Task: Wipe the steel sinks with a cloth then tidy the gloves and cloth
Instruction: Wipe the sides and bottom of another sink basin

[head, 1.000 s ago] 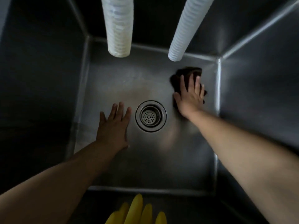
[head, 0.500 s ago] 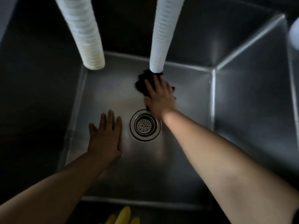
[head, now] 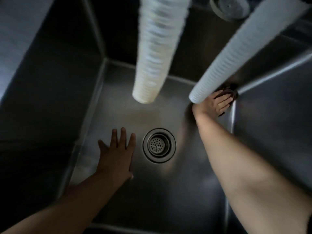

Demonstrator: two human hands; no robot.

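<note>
Right hand (head: 213, 104) slid cloth (head: 229, 92) from near drain (head: 159, 145) into far right corner, fingers flat, pressing it. Left hand (head: 116, 154) spread flat on sink (head: 108, 102) floor. Corner now getting wiped; gloves gone from view.

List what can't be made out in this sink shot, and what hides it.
- Cloth: mostly hidden in the head view under the right hand and behind the right hose.
- Right thumb: hidden by that hose end.
- Round object: cut by the top edge, blurred.
- Left hose: motion-blurred.
</note>
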